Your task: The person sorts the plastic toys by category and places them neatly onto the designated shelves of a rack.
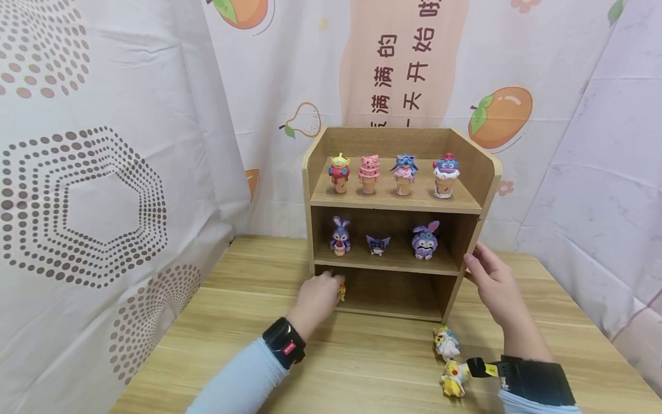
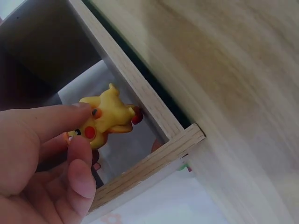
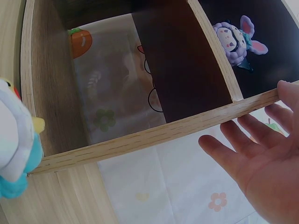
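At the bottom left compartment of a small wooden shelf (image 1: pixel 398 205), my left hand (image 1: pixel 317 300) pinches a yellow Pikachu figurine (image 2: pixel 114 112) between thumb and fingers. The left wrist view shows the figurine tipped sideways, close to the bottom board, its lower end near the front edge. My right hand (image 1: pixel 493 284) is at the shelf's right side panel (image 3: pixel 140 135), the thumb on its front edge and the other fingers stretched along the outside. On the middle tier stand a purple rabbit figurine (image 1: pixel 340 237), a small dark-and-purple figurine (image 1: pixel 378 245) and a fluffy purple long-eared figurine (image 1: pixel 425 241).
Several ice-cream-cone figurines (image 1: pixel 369 174) stand in a row on the top tier. Two yellow-and-white figurines, one with blue (image 1: pixel 446 343) and one nearer me (image 1: pixel 453 379), lie on the wooden table (image 1: pixel 362 368) by my right forearm. A printed curtain (image 1: pixel 279 69) hangs behind.
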The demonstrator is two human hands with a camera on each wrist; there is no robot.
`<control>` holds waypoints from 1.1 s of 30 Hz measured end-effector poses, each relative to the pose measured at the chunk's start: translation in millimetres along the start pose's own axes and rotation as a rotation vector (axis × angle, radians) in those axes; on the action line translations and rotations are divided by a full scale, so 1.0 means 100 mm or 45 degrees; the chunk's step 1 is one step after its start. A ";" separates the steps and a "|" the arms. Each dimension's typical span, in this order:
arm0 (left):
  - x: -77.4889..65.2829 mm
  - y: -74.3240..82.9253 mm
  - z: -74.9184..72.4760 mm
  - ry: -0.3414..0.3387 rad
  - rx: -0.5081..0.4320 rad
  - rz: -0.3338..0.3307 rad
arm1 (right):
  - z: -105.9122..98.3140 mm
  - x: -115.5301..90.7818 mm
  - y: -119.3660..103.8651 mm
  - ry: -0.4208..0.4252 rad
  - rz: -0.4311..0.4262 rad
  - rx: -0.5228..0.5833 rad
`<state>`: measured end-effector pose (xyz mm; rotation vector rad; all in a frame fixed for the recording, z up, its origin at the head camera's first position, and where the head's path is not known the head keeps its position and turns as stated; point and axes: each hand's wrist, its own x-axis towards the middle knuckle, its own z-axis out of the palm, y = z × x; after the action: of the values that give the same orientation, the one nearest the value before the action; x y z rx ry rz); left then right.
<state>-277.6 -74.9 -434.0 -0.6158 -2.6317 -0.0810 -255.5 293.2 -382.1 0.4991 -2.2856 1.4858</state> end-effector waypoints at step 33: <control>0.04 0.05 0.08 -0.010 0.027 -0.012 | -0.01 0.01 0.02 0.011 0.004 0.059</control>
<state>-281.7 -67.9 -439.4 -0.5978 -2.6397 -0.0538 -257.5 294.5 -383.3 0.5013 -2.2507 1.5430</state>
